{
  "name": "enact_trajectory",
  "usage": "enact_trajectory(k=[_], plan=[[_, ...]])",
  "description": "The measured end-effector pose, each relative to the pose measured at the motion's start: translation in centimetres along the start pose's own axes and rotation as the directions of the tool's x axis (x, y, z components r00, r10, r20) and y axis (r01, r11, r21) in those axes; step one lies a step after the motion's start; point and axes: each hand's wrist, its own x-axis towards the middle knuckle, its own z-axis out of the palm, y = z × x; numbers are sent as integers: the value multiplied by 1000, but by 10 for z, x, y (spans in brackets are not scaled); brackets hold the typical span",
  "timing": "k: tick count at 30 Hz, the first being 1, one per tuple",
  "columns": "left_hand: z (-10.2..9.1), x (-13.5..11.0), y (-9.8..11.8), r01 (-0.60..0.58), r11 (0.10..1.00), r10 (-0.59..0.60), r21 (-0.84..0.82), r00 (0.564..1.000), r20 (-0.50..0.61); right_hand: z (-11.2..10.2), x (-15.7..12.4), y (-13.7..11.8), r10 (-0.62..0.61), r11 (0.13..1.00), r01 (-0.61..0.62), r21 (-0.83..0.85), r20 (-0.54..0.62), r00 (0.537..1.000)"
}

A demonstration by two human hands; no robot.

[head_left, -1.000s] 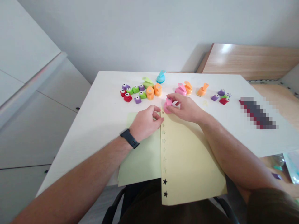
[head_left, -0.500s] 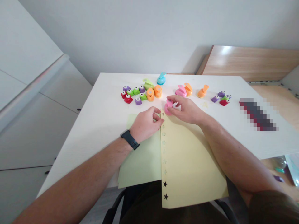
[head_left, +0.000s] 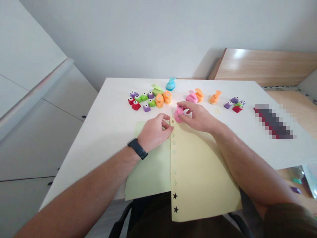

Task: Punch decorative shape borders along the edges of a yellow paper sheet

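Note:
My right hand (head_left: 195, 115) has its thumb and fingers around a small pink craft punch (head_left: 178, 115), which sits at the top left corner of a yellow paper sheet (head_left: 205, 165). Down the sheet's left edge runs a column of punched shapes, with two dark stars (head_left: 175, 202) at the bottom. My left hand (head_left: 156, 132), with a dark watch at the wrist, pinches that same left edge just below the punch. A pale green sheet (head_left: 151, 175) lies under my left hand and partly beneath the yellow one. The underside of the punch is hidden.
Several small red, green and purple punches (head_left: 144, 97) stand at the back left, beside two orange punches (head_left: 163, 99). Behind are a green and a blue punch (head_left: 170, 84). Pink and orange punches (head_left: 193, 96) stand back right, small ones (head_left: 235, 104) farther right, near a blurred dark object (head_left: 273, 122).

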Motion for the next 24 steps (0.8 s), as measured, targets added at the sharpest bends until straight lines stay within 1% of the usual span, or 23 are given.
enact_trajectory(k=[10, 24], plan=[[0, 0, -1, -10, 1000, 10, 27, 1000, -13, 1, 0, 1, -8, 1000, 8, -3, -8, 1000], [2, 1, -2, -29, 995, 35, 94, 998, -57, -2, 0, 1, -43, 997, 44, -67, 10, 999]])
